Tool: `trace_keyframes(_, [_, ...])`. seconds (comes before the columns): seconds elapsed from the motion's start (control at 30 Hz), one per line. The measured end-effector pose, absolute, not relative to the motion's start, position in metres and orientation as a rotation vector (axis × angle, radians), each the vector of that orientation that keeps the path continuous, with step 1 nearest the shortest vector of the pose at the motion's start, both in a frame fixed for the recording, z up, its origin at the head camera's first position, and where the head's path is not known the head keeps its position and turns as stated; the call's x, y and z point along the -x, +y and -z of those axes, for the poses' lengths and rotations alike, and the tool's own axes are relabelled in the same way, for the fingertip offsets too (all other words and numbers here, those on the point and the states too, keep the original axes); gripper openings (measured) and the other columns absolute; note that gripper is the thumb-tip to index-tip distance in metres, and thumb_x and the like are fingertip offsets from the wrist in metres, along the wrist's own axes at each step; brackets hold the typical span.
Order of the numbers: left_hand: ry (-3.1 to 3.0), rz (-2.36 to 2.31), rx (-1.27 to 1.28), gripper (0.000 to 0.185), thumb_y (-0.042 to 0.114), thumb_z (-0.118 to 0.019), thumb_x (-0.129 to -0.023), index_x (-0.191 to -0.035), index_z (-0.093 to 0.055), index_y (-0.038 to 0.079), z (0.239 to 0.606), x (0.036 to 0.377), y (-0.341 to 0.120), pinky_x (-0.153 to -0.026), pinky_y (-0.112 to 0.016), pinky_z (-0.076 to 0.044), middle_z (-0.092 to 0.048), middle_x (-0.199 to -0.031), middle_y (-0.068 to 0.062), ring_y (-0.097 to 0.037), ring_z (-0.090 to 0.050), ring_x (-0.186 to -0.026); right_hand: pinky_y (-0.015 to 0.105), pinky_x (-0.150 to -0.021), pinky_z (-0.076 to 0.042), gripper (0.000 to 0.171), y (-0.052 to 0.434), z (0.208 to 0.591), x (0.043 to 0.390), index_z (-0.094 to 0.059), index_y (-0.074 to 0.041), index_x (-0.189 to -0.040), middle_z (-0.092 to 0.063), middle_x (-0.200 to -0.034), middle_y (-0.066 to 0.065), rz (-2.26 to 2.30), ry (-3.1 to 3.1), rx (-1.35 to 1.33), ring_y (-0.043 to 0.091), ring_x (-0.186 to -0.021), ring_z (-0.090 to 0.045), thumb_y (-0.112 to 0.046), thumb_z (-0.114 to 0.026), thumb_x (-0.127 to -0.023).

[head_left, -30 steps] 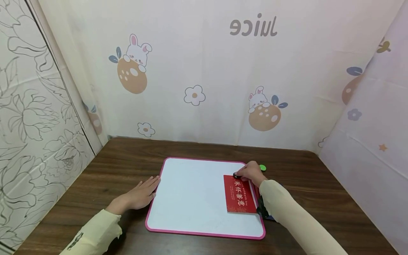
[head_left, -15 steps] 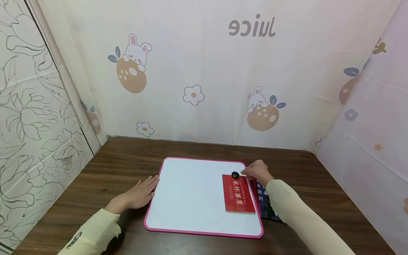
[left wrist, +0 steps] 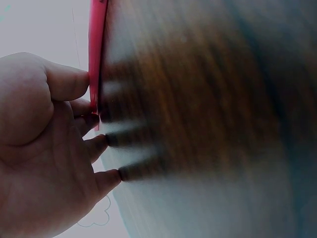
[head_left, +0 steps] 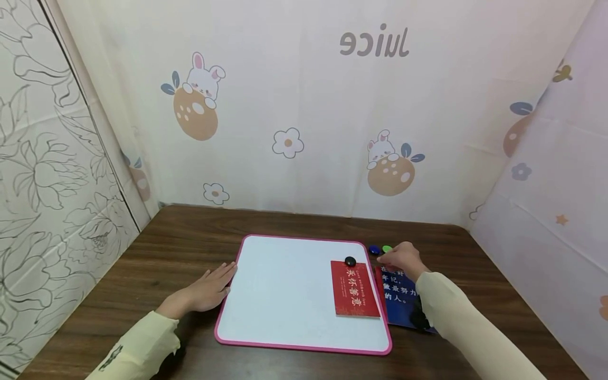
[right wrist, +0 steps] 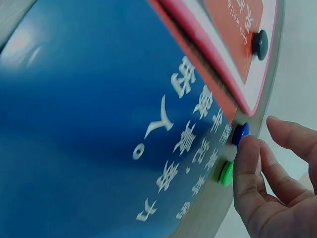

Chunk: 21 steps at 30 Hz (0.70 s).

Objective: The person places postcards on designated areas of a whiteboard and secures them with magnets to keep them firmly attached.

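A whiteboard (head_left: 285,295) with a pink rim lies on the table. On its right side is a red card (head_left: 345,298) with white lettering, and a black round magnet (head_left: 350,261) sits at that card's top edge. My left hand (head_left: 209,289) rests flat at the board's left rim, fingers extended; in the left wrist view its thumb is right at the pink edge (left wrist: 96,59). Beyond the right rim, my right hand (head_left: 402,258) hovers over the top of a blue card (head_left: 401,311), thumb and fingers apart, holding nothing. Close by its fingertips are a blue magnet (right wrist: 241,133) and a green magnet (right wrist: 227,173).
A strip of red (head_left: 378,277) shows along the blue card's left side, beside the board. The dark wooden table (head_left: 204,221) ends at a patterned curtain (head_left: 294,179) behind it. Another curtain (head_left: 541,211) hangs at the right.
My right hand has let go of the black magnet, which stays on the red card, and moved right over the blue card. The blue magnet now shows. My left hand stays put.
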<state>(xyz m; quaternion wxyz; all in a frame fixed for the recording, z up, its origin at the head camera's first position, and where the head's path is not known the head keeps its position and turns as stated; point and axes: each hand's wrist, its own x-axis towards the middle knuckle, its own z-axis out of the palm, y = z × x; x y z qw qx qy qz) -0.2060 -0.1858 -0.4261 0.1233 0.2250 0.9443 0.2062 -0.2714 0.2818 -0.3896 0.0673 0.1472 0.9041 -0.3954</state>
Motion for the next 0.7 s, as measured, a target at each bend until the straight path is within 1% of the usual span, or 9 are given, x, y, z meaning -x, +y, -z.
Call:
trace_keyframes(0.13, [2.75, -0.607, -0.654, 0.054, 0.012, -0.044, -0.1, -0.147, -0.025, -0.007, 0.426, 0.206, -0.185, -0.107, -0.064, -0.01, -0.02, -0.153, -0.025, -0.044, -0.015, -0.14, 0.036, -0.07, -0.053, 0.026, 0.292, 0.389, 0.268, -0.069, 0.011, -0.093, -0.067, -0.077, 0.014, 1.175, 2.731, -0.452, 0.023, -0.069, -0.062, -0.014, -0.071, -0.086])
trace_keyframes(0.3, [2.755, -0.6, -0.657, 0.054, 0.012, -0.044, -0.1, -0.147, -0.025, -0.007, 0.426, 0.207, -0.185, -0.107, -0.064, -0.01, -0.021, -0.153, -0.025, -0.044, -0.015, -0.14, 0.035, -0.068, -0.054, 0.026, 0.305, 0.386, 0.261, -0.069, 0.012, -0.093, -0.068, -0.077, 0.015, 1.163, 2.737, -0.461, 0.022, -0.068, -0.064, -0.012, -0.071, -0.084])
trace_keyframes(0.53, [2.745, -0.616, -0.689, 0.054, 0.012, -0.044, -0.1, -0.146, -0.025, -0.009, 0.427, 0.209, -0.185, -0.107, -0.065, -0.009, -0.02, -0.152, -0.027, -0.046, -0.015, -0.139, 0.036, -0.07, -0.056, 0.028, 0.322, 0.384, 0.249, -0.066, 0.015, -0.098, -0.068, -0.086, 0.022, 1.183, 2.714, -0.482, 0.023, -0.072, -0.066, -0.01, -0.07, -0.086])
trace_keyframes(0.7, [2.747, -0.616, -0.682, 0.055, 0.013, -0.044, -0.1, -0.146, -0.024, -0.009, 0.428, 0.209, -0.186, -0.107, -0.065, -0.009, -0.019, -0.152, -0.028, -0.046, -0.014, -0.139, 0.033, -0.066, -0.056, 0.028, 0.332, 0.388, 0.244, -0.065, 0.017, -0.098, -0.067, -0.08, 0.019, 1.197, 2.708, -0.518, 0.021, -0.068, -0.064, -0.008, -0.069, -0.085])
